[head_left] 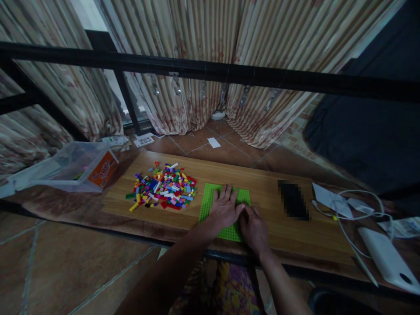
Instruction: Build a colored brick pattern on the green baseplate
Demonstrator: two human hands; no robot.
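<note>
bare forearms (183, 258) reach in from the foreground, above a patterned purple-and-yellow garment (234, 282) in the lap of a person seated at a low, brown-covered bench (138, 225). a wooden board (272, 170) lies lengthwise along it, carrying a loose heap of multicolored toy bricks (167, 188) left of center and a black item (293, 200), pixelated beyond recognition, toward the right.

at the board's left end stands a clear plastic box (75, 166) with an orange label (104, 168); past the right end, a white cable (382, 199) loops over papers (331, 201) near a white, rounded device (387, 260). terracotta tiles (82, 262) cover the floor in front and behind, where striped curtains (210, 35) fall in folds beyond a black rail (210, 65) hung with clear hooks (177, 87). a dark cloth (370, 118) fills the far right of the dim room.

between the bricks and the black item, a green studded baseplate (206, 203) lies flat on the board. the left hand (226, 208) rests on it palm down, fingers extended and slightly parted, clutching nothing. the right hand (254, 227) is curled at the plate's right side, its thumb side meeting the left thumb; whether it grips the edge cannot be told.
</note>
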